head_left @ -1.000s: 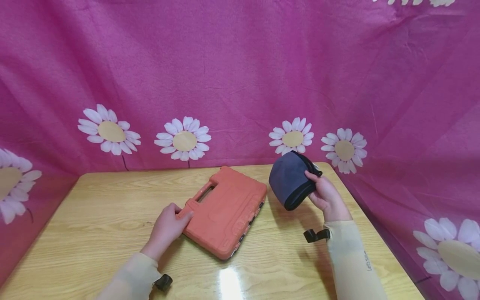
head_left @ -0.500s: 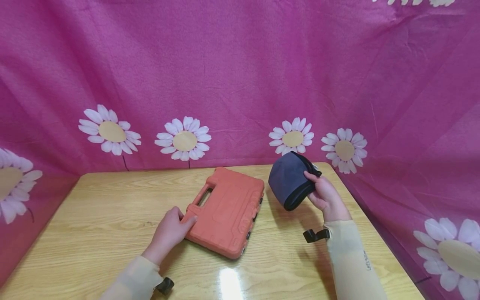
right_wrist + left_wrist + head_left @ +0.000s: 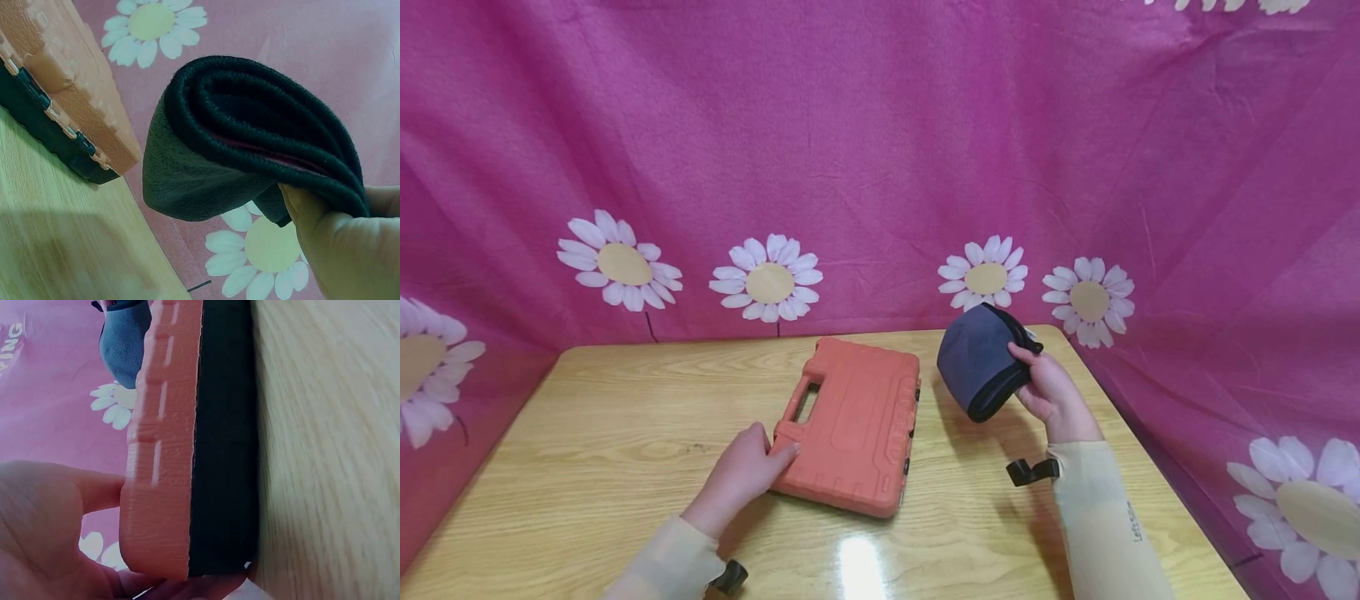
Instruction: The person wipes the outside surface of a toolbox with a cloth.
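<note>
An orange plastic carrying case (image 3: 857, 425) with a black lower half (image 3: 225, 437) lies flat on the table. Its handle opening faces left, and black latches (image 3: 81, 140) line its right side. My left hand (image 3: 741, 473) grips the near left corner, thumb on top and the other fingers round the edge, partly hidden. Right of the case, my right hand (image 3: 1054, 398) holds up a folded grey-blue cloth piece (image 3: 973, 354) with thick black edging. In the right wrist view its layers (image 3: 250, 125) curve over each other, pinched at one end; what kind of item it is I cannot tell.
The wooden table (image 3: 625, 417) reaches back to a pink curtain (image 3: 880, 167) printed with white daisies, which also hangs at both sides. Black mounts (image 3: 1032, 472) sit on both wrists. A bright light reflection (image 3: 859, 562) shows on the table front.
My left hand has turned the case counterclockwise, its far end swinging left and its near end shifting right. The right hand and the folded cloth have stayed nearly still.
</note>
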The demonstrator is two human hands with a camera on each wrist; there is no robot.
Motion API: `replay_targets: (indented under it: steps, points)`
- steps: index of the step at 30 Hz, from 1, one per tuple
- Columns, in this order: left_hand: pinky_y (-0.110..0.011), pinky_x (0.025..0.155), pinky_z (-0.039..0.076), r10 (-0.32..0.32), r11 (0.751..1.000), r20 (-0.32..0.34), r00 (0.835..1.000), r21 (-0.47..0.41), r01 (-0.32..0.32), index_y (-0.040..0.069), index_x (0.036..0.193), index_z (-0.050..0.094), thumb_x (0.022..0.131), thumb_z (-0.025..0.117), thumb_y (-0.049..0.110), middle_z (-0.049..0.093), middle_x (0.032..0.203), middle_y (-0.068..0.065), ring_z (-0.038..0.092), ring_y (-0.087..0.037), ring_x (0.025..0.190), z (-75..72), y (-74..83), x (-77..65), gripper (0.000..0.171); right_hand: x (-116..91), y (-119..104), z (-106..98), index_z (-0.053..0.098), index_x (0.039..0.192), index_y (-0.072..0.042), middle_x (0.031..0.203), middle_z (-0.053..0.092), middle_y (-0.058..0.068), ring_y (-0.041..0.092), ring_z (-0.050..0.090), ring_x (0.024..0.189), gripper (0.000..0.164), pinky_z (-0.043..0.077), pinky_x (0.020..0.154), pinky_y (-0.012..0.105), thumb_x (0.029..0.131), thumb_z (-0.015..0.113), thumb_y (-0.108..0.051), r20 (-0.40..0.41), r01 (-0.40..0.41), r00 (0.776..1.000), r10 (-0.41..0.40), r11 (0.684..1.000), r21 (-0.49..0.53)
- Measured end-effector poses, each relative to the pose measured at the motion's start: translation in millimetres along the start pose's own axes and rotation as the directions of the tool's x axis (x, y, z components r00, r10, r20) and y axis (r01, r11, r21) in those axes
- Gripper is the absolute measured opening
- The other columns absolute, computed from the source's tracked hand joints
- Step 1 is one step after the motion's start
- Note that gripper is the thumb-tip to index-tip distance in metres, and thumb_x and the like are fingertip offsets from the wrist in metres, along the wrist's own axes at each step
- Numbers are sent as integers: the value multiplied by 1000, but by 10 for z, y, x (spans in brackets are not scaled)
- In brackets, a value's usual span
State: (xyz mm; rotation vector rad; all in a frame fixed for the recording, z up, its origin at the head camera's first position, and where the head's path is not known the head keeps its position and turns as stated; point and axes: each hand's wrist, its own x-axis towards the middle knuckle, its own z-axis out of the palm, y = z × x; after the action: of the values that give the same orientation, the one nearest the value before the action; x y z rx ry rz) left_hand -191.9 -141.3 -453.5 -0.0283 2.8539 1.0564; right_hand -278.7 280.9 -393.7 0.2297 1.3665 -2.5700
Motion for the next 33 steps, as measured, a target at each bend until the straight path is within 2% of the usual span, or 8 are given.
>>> replay_targets:
  steps: [6,11,18,23,25,27,30,33]
  points:
    - [-29,55,34,-11,1000,26,1000,5,11,6,81,46,95,68,38,45,72,-5,42,-20,63,-7,21,-15,42,0,5,3,41,132,-10,101,75,-5,4,72,96,24,60,86,20,109,47,-13,6,4,1000,-4,1000,3]
    - [-29,58,36,-17,1000,90,996,3,17,5,83,47,95,69,39,47,74,-6,44,-20,66,-33,-1,21,42,-2,4,2,41,132,-10,100,75,-4,4,72,95,24,60,86,20,109,47,-13,-2,-1,1000,1,1000,0]
    - [-28,61,37,-30,999,212,977,-38,39,5,84,49,99,65,44,52,74,-6,48,-19,68,-141,-61,177,44,2,5,2,40,133,-10,100,75,-4,4,72,95,25,60,86,20,109,47,-13,-7,-5,1000,5,1000,-2]
    - [-28,64,43,-48,990,195,980,-124,73,5,85,47,106,54,43,57,76,-8,60,-20,73,-197,-53,358,44,0,9,3,40,136,-10,100,76,-4,5,72,95,29,61,85,21,108,50,-13,-13,-14,1000,14,1000,-4]
    - [-29,66,44,-59,977,188,980,-191,96,4,89,47,108,51,41,56,79,-8,61,-20,76,-201,-38,436,42,4,15,2,41,135,-10,99,76,-3,5,73,93,28,61,84,21,108,51,-14,-25,-22,999,22,1000,-2]
    - [-31,69,46,-79,951,203,976,-280,135,2,98,47,109,48,40,54,86,-9,59,-21,81,-190,-26,517,40,8,26,8,42,134,-10,98,76,-3,6,73,93,29,61,84,22,108,52,-13,-31,-28,999,27,1000,-5]
    - [-37,81,52,-93,913,233,968,-367,176,-2,114,48,111,44,37,57,103,-14,62,-24,93,-157,-13,629,39,23,49,16,40,138,-10,99,76,-3,6,73,94,33,61,84,22,108,52,-14,-30,-29,999,29,999,-15]
    - [-43,96,52,-100,880,270,958,-426,212,-4,129,46,111,43,35,57,123,-20,61,-28,108,-125,-2,724,43,34,66,22,36,143,-9,100,76,-4,5,73,95,37,61,84,22,109,49,-14,-18,-21,1000,20,999,-33]
